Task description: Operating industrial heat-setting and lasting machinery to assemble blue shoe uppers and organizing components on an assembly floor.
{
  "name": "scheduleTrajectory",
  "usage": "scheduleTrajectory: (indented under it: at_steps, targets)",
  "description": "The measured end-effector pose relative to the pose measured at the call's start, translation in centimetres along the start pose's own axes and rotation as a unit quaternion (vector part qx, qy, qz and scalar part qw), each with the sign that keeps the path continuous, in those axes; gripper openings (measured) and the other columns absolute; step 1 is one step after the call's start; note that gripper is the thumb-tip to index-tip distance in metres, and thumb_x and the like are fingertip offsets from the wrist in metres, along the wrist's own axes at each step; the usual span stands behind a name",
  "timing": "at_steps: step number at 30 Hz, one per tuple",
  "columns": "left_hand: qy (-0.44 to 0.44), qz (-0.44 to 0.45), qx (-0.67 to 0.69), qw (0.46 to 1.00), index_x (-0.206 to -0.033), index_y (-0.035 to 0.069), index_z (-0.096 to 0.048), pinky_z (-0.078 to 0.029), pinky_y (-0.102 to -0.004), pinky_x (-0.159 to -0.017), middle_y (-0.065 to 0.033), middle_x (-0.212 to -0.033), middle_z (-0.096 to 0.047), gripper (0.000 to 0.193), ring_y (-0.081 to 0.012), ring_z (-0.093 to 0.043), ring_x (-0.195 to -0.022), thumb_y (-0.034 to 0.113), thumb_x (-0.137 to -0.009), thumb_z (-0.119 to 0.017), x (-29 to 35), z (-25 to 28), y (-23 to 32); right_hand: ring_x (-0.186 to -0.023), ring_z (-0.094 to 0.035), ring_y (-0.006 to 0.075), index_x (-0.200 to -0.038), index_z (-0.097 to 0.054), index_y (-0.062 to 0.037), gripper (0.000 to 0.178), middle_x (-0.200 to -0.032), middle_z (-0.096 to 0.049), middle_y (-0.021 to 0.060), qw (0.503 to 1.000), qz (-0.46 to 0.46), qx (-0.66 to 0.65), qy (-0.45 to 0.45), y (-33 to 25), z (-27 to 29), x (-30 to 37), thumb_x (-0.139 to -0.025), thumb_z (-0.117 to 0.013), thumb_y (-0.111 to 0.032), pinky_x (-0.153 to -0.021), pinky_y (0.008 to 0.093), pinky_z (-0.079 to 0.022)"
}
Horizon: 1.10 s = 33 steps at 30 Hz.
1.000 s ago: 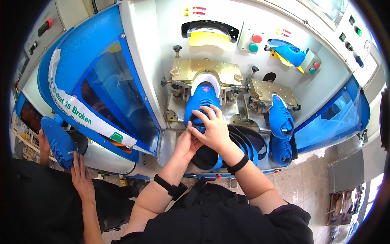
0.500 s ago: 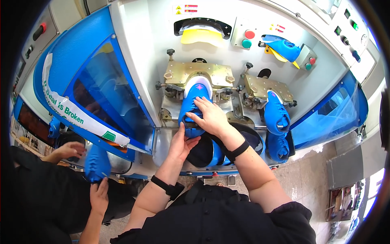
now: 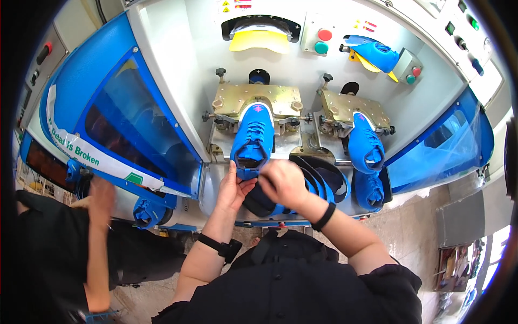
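Observation:
A blue lace-up shoe upper (image 3: 251, 137) sits with its toe pushed into the notch of a brass-coloured clamp plate (image 3: 259, 97) in front of me. My left hand (image 3: 233, 189) grips its heel end from the left and below, fingers curled under it. My right hand (image 3: 284, 182) is just right of the heel, its fingers bent inward and blurred; I cannot tell whether it touches the shoe. Below the hands, several blue-and-black curved pieces (image 3: 310, 183) lie on the machine's metal ledge, partly hidden by my right hand.
At right, a second clamp (image 3: 353, 110) holds a blue shoe (image 3: 367, 146), with another blue shoe (image 3: 368, 191) below. Push-button boxes (image 3: 322, 38) are mounted on the back wall. A blue windowed door (image 3: 124, 108) stands at left. A co-worker's blurred arm (image 3: 98, 237) is at far left.
My right hand has left the shoe's top and moved down to beside the heel. My left hand stays at the heel. The co-worker's shoe now rests near the ledge, away from their hand.

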<state>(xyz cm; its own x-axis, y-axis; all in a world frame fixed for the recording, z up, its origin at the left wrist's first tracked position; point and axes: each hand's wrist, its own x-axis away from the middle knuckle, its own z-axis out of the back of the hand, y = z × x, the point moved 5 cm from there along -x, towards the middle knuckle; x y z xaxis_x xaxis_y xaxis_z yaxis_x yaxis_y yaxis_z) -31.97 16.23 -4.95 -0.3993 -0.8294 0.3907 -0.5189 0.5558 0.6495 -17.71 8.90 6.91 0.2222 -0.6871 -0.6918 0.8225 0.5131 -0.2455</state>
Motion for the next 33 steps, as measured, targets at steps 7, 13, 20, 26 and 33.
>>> scheduleTrajectory:
  at_steps: [7,13,20,26,33]
  targets:
    - [-0.002,0.009,-0.044,0.999,-0.120,0.004,-0.056,-0.060,-0.0333,-0.065,-0.0147,-0.101,-0.069,0.060,-0.0290,-0.071,-0.091,0.058,-0.095,-0.051,1.7,-1.1,1.1,-0.085,-0.052,0.0183,-0.086,-0.065,-0.0093,0.022,-0.084,-0.059,-0.0010,0.860,0.181,0.177,-0.442,-1.3,-7.9,10.7,-0.069,-0.071,-0.021,-0.067,0.0308,-0.047]
    - [0.226,-0.285,-0.265,0.893,-0.116,0.003,-0.057,-0.051,-0.0292,-0.077,-0.0119,-0.109,-0.066,0.046,-0.0193,-0.065,-0.095,0.045,-0.102,-0.045,7.0,4.6,6.3,-0.086,-0.051,0.0203,-0.096,-0.066,-0.0106,0.027,-0.086,-0.059,0.0007,0.897,0.029,-0.263,-0.354,-1.2,0.2,5.0,-0.074,-0.078,-0.020,-0.075,0.0354,-0.046]
    - [-0.081,-0.246,-0.001,0.966,-0.129,-0.002,-0.047,-0.044,-0.0412,-0.102,-0.0171,-0.128,-0.058,0.068,-0.0261,-0.056,-0.120,0.058,-0.099,-0.039,11.9,0.3,8.6,-0.112,-0.058,0.0148,-0.127,-0.054,-0.0004,0.036,-0.123,-0.061,0.0075,0.573,-0.308,-0.726,-0.226,3.5,8.8,4.8,-0.094,-0.062,-0.012,-0.100,0.0322,-0.044]
    - [-0.287,-0.203,0.120,0.928,-0.144,0.011,-0.038,-0.041,-0.0459,-0.108,-0.0111,-0.140,-0.051,0.054,-0.0276,-0.053,-0.125,0.035,-0.099,-0.055,11.6,-11.4,4.1,-0.110,-0.057,0.0159,-0.132,-0.049,-0.0042,0.038,-0.120,-0.059,0.0066,0.552,-0.342,-0.758,-0.066,3.5,6.9,3.2,-0.099,-0.057,-0.023,-0.097,0.0347,-0.046]
    - [-0.191,-0.223,0.117,0.949,-0.146,0.018,-0.038,-0.043,-0.0453,-0.107,-0.0085,-0.141,-0.051,0.047,-0.0257,-0.053,-0.127,0.006,-0.101,-0.045,10.3,-11.1,6.1,-0.087,-0.062,0.0271,-0.110,-0.062,-0.0065,0.047,-0.109,-0.062,0.0119,0.975,0.046,-0.215,0.013,0.2,12.5,0.4,-0.069,-0.083,-0.015,-0.074,0.0360,-0.052]
